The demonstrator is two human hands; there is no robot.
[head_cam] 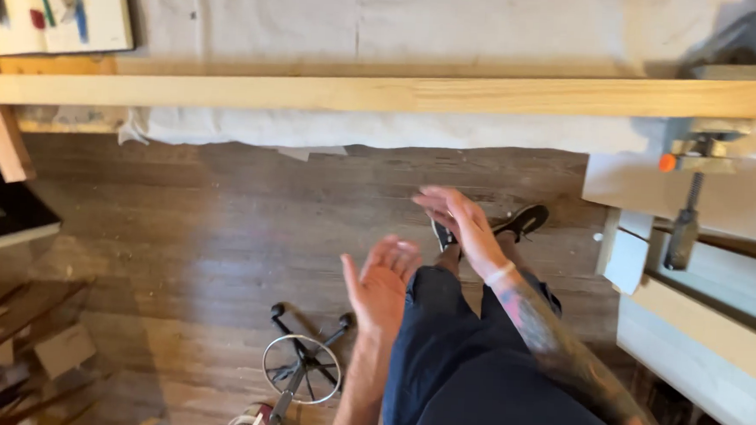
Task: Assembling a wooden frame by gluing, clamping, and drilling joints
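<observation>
My left hand (381,283) is raised in front of me, palm turned inward, fingers loosely apart and holding nothing. My right hand (457,218) reaches a little farther forward, fingers spread, blurred and empty, with a pale band on the wrist. Both hover above my legs in dark shorts (464,372) and my black shoes (515,224) on the wooden floor. A long pale wooden beam (384,94) runs across the view ahead, with white canvas (388,23) stretched behind it.
A stool base with a metal foot ring (302,368) stands by my left leg. A clamp with an orange tip (694,182) grips white panels (699,341) at right. Wood scraps (60,351) lie at lower left; a painted board (52,6) hangs at upper left.
</observation>
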